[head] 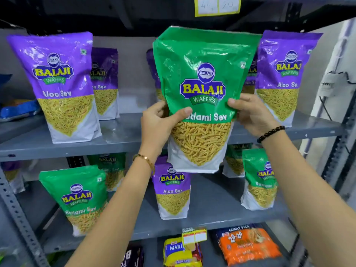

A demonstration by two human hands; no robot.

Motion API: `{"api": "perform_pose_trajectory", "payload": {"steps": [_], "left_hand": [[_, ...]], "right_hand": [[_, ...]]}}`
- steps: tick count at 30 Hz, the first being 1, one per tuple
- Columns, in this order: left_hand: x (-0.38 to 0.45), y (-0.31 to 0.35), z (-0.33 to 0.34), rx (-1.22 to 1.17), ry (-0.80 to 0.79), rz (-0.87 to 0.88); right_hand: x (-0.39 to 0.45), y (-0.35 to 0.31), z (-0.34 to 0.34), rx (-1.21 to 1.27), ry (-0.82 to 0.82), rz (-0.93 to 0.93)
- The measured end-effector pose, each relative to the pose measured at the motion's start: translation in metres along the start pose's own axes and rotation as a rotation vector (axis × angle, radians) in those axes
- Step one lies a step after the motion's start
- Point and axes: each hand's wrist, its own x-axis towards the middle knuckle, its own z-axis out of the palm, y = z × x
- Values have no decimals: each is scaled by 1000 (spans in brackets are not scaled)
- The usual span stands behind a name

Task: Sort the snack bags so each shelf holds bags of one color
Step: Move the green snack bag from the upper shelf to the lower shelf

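Observation:
I hold a green Ratlami Sev bag [202,78] upright in the air in front of the upper shelf [123,139]. My left hand [159,122] grips its left edge and my right hand [250,114] grips its right edge. Purple Aloo Sev bags stand on the upper shelf: one at the left [61,83], one behind it [105,83], one at the right [283,74], others partly hidden behind the held bag. On the lower shelf [212,214] stand green bags at the left [79,197], right [258,180] and back [109,166], plus one purple bag [172,191] in the middle.
A blue packet [19,110] lies at the far left of the upper shelf. Below the lower shelf lie biscuit packs: a yellow one [181,253] and an orange one [248,245]. A yellow price tag [217,6] hangs above. A grey shelf upright [17,212] runs down the left.

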Motion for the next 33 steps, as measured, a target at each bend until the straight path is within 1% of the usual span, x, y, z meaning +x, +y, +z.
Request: {"api": "perform_pose_trajectory", "payload": {"steps": [2, 5, 9, 12, 14, 16, 18, 21, 24, 27, 30, 33], "left_hand": [[-21, -5, 4, -20, -22, -25], [-52, -25, 7, -19, -61, -80], [-88, -66, 12, 7, -103, -211], [-111, -105, 16, 17, -132, -340], [-123, -130, 20, 50, -142, -413], [-134, -151, 26, 56, -152, -483], [-141, -169, 34, 82, -159, -530], [-144, -194, 44, 120, -155, -591], [-138, -215, 54, 156, -121, -627], [-127, -234, 62, 199, -91, -670], [-114, -256, 67, 211, -88, -709], [-102, -267, 71, 204, -120, -755]], "right_hand": [[-17, 5, -8, 17, -61, 24], [-43, 22, -20, 4, -118, 108], [-73, 63, -42, -61, -95, 309], [-98, 85, -42, -94, -73, 457], [-108, 105, -45, -82, 4, 505], [-119, 125, -51, -99, 45, 579], [-127, 149, -60, -114, 82, 624], [-133, 172, -64, -142, 186, 673], [-132, 189, -63, -138, 296, 680], [-123, 206, -63, -161, 408, 648], [-108, 218, -65, -164, 457, 644], [-96, 235, -73, -146, 507, 629]]}}
